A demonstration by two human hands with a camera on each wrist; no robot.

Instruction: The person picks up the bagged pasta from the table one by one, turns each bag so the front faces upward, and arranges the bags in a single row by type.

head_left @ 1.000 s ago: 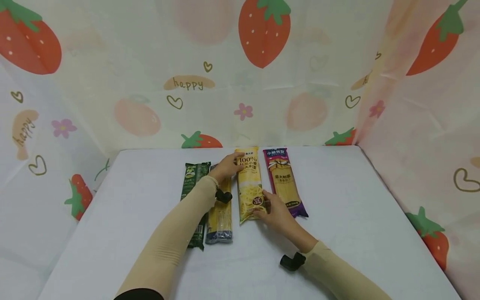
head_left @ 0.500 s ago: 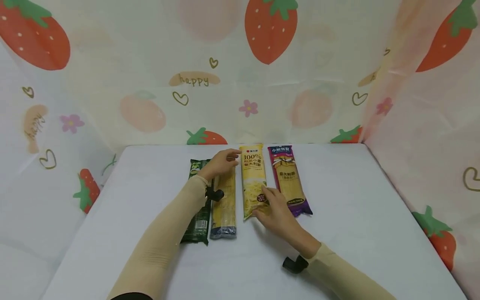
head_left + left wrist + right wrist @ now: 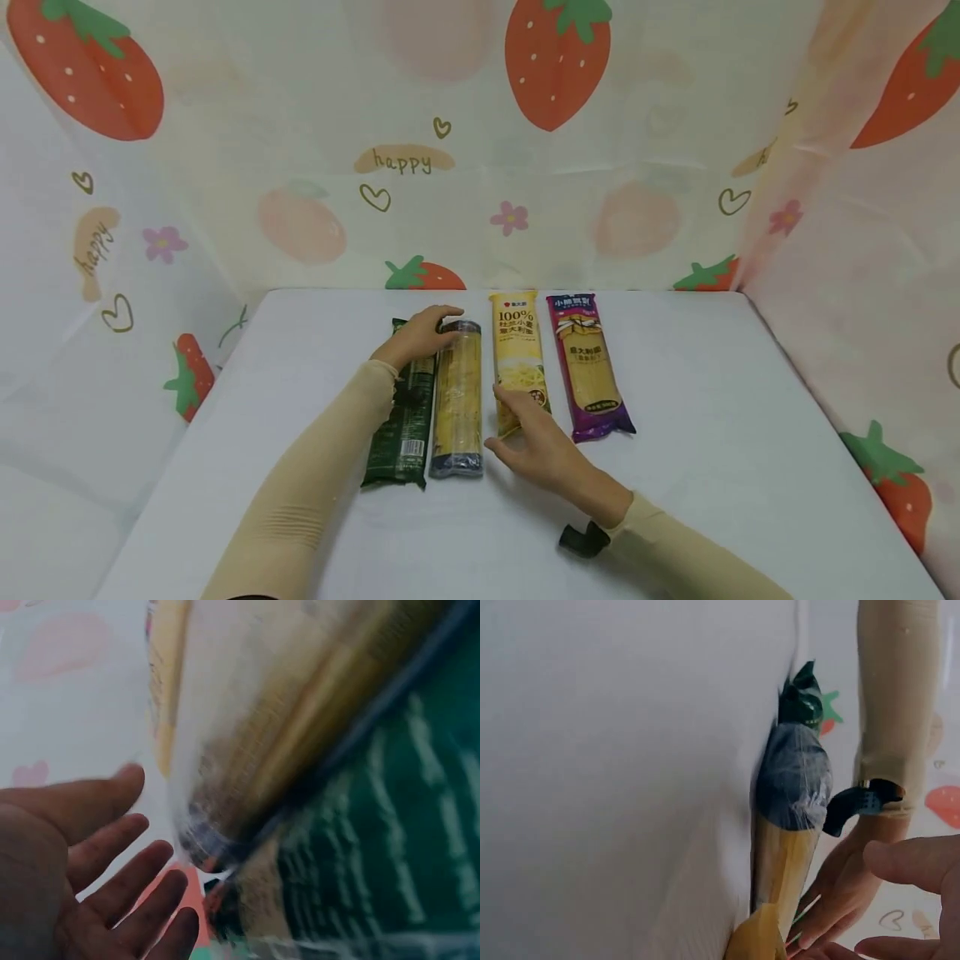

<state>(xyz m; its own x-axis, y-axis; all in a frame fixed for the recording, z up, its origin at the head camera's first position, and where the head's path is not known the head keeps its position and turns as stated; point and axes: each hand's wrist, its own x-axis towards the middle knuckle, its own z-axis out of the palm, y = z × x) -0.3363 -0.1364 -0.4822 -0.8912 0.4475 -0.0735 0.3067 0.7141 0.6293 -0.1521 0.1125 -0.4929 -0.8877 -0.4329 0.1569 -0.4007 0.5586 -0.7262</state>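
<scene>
My left hand (image 3: 420, 336) reaches over the green spaghetti pack (image 3: 397, 437), its fingertips at the top end of the clear spaghetti pack (image 3: 457, 400) with dark blue ends. In the left wrist view the fingers (image 3: 135, 892) are spread, with the blurred clear pack beside them. My right hand (image 3: 540, 446) hovers by the lower end of the yellow spaghetti pack (image 3: 516, 333), thumb and fingers apart, covering part of it. In the right wrist view the thumb (image 3: 907, 862) stands away from the clear pack's blue end (image 3: 791, 780) and the yellow pack's corner (image 3: 757, 934).
A purple and red spaghetti pack (image 3: 588, 367) lies to the right of the yellow one. All the packs lie side by side on a white-covered table (image 3: 705, 433). A strawberry-print cloth (image 3: 450, 75) rises behind and at both sides.
The left hand has left the yellow pack's upper end and moved left to the clear pack's top. The right hand has shifted left and off the yellow pack's lower edge. The view has turned slightly left.
</scene>
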